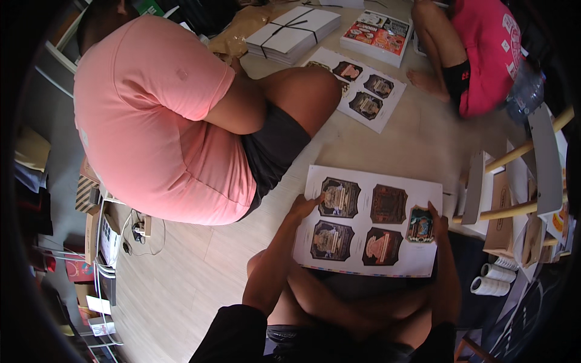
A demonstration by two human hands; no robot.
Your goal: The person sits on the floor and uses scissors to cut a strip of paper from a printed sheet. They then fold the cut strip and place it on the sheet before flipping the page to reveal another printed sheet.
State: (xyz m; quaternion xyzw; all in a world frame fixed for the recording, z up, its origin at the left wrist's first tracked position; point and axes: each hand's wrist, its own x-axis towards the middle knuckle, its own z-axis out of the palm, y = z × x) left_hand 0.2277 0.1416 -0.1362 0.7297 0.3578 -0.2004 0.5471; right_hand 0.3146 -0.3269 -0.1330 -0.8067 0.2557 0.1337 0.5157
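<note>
A white printed sheet point(357, 242) with several dark, ornate label designs is held tilted above my crossed legs. My left hand point(304, 207) grips its left edge, thumb on top and the other fingers mostly hidden beneath. My right hand point(438, 221) closes on the right edge, its fingertips next to a dark green label point(421, 225). Whether that label is loose or printed on the sheet, I cannot tell. Beyond lies a similar printed sheet point(387, 107) on the floor, partly behind a neighbour's knee.
A person in a pink shirt point(157, 115) sits close at left; another in a magenta shirt point(490, 60) sits far right. A tied stack of white sheets point(293, 33) and a red-and-black printed stack point(378, 36) lie ahead. White rolls point(490, 285) and a wooden-legged chair point(508, 209) stand right.
</note>
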